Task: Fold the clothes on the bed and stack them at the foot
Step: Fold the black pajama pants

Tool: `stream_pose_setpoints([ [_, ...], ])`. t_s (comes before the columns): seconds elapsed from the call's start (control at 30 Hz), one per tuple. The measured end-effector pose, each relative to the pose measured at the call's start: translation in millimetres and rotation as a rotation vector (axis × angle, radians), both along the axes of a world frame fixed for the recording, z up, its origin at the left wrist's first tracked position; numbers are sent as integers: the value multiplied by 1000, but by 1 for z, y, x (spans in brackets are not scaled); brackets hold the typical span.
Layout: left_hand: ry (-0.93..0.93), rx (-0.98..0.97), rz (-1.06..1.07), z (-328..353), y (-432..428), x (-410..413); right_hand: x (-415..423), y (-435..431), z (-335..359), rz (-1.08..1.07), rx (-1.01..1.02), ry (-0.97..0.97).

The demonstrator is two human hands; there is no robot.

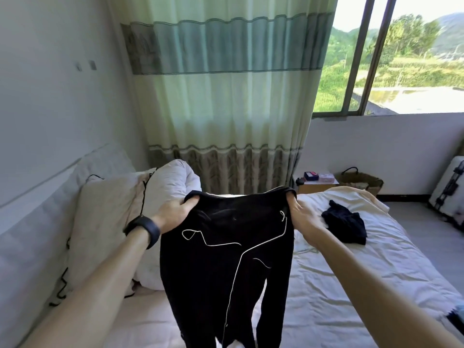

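Sunlit and rumpled, the white sheet of the bed (pixel 326 285) spreads below me, with a striped curtain (pixel 226 96) hanging beyond its far side. Above the middle of the bed I hold up a black garment (pixel 226 259). My left hand (pixel 175 209) grips one top corner with the thumb over the front, and my right hand (pixel 301 217) pinches the other corner, though blur hides just how its fingers lie. It looks like soft, limp trousers: matte black cloth with thin white piping running in loose curves, and two legs dangling toward the near edge of the bed. A second dark piece (pixel 345 223) lies crumpled on the sheet toward the foot of the bed, and a plump pillow (pixel 105 222) leans at its head. I judge the main risk to be the floppy legs twisting or bunching as I lower them, which would give a crooked fold. The wrinkled sheet could drag the fabric askew too. A slack pinch on the right might let that corner slip, and the crumpled piece may crowd the stacking spot.
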State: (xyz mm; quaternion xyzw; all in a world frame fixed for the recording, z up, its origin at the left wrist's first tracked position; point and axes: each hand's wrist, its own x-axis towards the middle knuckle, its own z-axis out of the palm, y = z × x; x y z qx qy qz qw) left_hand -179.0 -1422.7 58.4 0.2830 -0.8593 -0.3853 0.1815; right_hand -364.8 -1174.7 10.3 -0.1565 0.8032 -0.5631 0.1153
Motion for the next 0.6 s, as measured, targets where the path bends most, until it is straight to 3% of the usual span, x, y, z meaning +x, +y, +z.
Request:
stream_pose_setpoints([
  [0.07,-123,-74,-113,4,-10,0,-5,-2,1,37,123,189],
  [0.17,-147,103,-238,14,-30,6,-12,-1,12,102,217,254],
  [0.2,-54,202,-236,20,-33,10,-14,1,19,85,140,178],
  [0.3,111,476,-280,21,-51,20,-12,7,30,140,-339,-356],
  [0.33,47,549,-320,18,-53,23,-9,9,27,138,-367,-371],
  [0.37,-27,553,-348,11,-56,26,-5,9,23,126,-259,-254],
  [0.47,-169,230,-311,-6,-60,30,10,11,0,135,257,236],
  [0.6,-226,-211,-179,-23,-77,33,31,18,0,213,423,419],
])
